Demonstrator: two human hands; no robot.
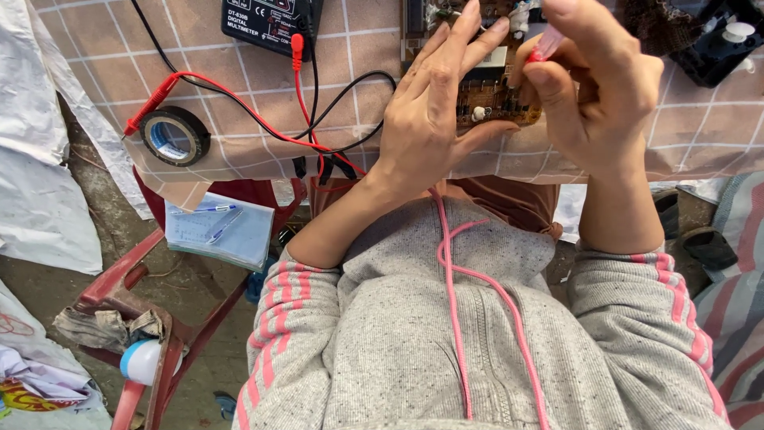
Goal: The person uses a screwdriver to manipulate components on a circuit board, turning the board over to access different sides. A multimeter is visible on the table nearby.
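Note:
My left hand (430,103) lies flat over a brown circuit board (487,97) on the checked tablecloth, fingers spread, thumb hooked under the board's near edge. My right hand (593,87) is closed around a small tool with a red and clear handle (545,44), its tip pointing down at the board's right part. A black multimeter (269,22) sits at the table's far side, with red and black test leads (239,99) trailing across the cloth.
A roll of black tape (175,135) lies near the table's left corner. A red stool (151,318) below holds a notebook with pens (219,229), a rag and a white bottle. A black fan (724,44) sits far right.

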